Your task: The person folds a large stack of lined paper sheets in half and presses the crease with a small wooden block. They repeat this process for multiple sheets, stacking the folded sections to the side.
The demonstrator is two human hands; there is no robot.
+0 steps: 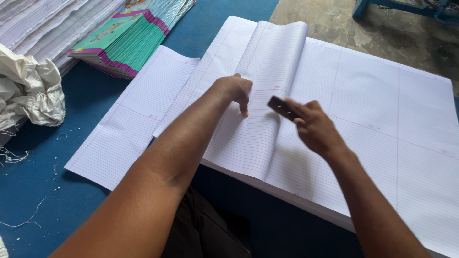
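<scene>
Ruled paper sheets [363,95], one folded over; left hand [235,90] presses fingers down on the fold; right hand [313,126], at 3 o'clock, grips a dark flat tool [282,107].

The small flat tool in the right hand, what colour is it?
Dark brown, nearly black; the flat tool shows in the head view.

No packages, labels, signs or screens visible

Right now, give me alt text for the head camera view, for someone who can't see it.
A left hand presses a curling ruled sheet on a stack of ruled paper, while the right hand holds a small dark flat tool. Teal notebook covers sit at upper left.
</scene>
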